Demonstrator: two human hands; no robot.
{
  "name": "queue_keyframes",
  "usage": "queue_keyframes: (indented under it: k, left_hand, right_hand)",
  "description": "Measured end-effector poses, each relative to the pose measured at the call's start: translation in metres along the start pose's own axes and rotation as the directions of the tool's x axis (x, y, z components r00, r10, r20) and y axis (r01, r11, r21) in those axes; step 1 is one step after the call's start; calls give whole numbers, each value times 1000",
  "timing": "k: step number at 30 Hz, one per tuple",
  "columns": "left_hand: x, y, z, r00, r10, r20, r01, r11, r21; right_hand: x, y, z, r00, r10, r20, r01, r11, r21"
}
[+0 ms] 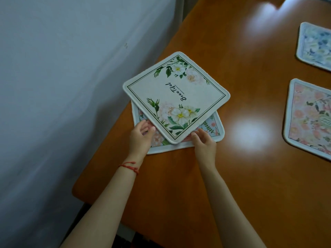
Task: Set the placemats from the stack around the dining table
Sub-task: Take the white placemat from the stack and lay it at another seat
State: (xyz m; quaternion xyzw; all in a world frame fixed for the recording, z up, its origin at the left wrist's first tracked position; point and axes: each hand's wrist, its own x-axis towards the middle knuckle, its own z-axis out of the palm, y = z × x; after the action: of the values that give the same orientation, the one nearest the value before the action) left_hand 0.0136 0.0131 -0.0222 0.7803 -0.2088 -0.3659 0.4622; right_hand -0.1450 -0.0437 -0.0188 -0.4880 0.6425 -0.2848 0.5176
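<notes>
A cream placemat (176,93) with white flowers and black script lies turned like a diamond on top of the stack. Under it shows a pale blue floral placemat (213,127) lying flat on the wooden dining table (179,185). My left hand (141,136) grips the cream mat's near-left edge, fingers tucked under it. My right hand (204,142) pinches its near corner from the right. Two more mats lie at the right: a pink floral placemat (308,119) and a blue-green placemat (315,44).
The table's left edge runs diagonally beside a pale wall (62,86); the stack sits close to that edge. Bright light reflections show on the bare wood between the stack and the right-hand mats.
</notes>
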Motion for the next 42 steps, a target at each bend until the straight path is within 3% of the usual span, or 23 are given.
queue_keyframes:
  k: [5,10,18,29,42]
  left_hand:
    - [6,3,7,986,-166,30,167,945,-279]
    - [11,1,15,961,-275,11,250,857,-450]
    - [14,6,27,964,-260,53,251,827,-504]
    - [11,-2,30,967,-251,51,250,881,-402]
    - [-3,-26,-32,981,-176,75,188,961,-204]
  right_hand:
    - [7,-2,8,983,175,-47,-159,959,235]
    - [9,-6,12,947,319,-31,-263,828,496]
    - [11,-9,18,941,338,32,-303,793,529]
    - [9,-3,17,958,285,34,-269,851,451]
    - [4,9,-11,956,291,-17,-245,832,497]
